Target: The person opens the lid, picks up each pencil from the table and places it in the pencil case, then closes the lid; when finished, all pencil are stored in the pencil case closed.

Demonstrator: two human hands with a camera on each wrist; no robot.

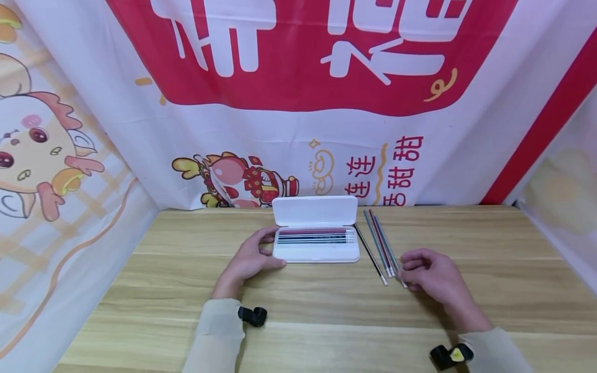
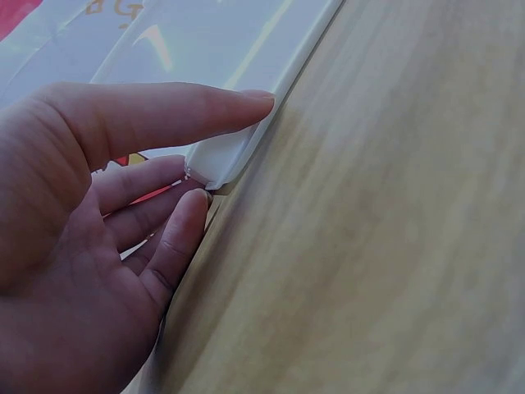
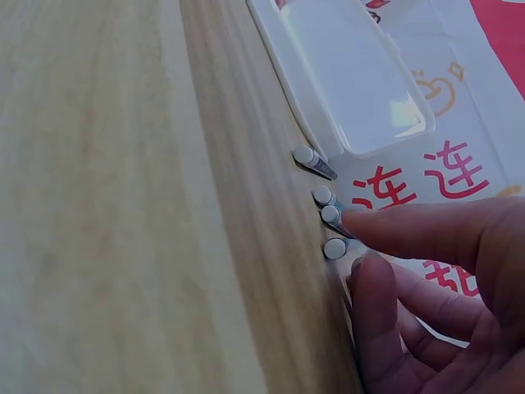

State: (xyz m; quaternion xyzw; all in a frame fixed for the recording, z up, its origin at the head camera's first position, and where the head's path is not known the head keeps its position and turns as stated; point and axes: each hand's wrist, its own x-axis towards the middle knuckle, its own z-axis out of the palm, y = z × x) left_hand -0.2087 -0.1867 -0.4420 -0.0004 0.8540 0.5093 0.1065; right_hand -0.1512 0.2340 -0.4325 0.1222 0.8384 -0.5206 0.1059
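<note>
A white pencil case (image 1: 317,253) lies with its lid (image 1: 314,211) raised at the back; several pencils (image 1: 312,237) lie lengthwise inside it. My left hand (image 1: 252,256) holds the case's left end, the thumb (image 2: 221,109) along the front edge and the other fingers at the end. Beside the case a dark pencil (image 1: 371,256) lies apart from a red pencil (image 1: 382,243) and two blue-green ones. My right hand (image 1: 434,272) pinches the rightmost blue-green pencil (image 1: 391,252) near its white end (image 3: 335,248), between thumb and index finger; the contact is partly hidden.
The wooden table (image 1: 336,331) ends at a printed cloth (image 1: 308,134) hanging behind the case. Another cloth (image 1: 60,171) hangs on the left. A small black camera sits on the left wrist (image 1: 253,315) and another on the right wrist (image 1: 450,356).
</note>
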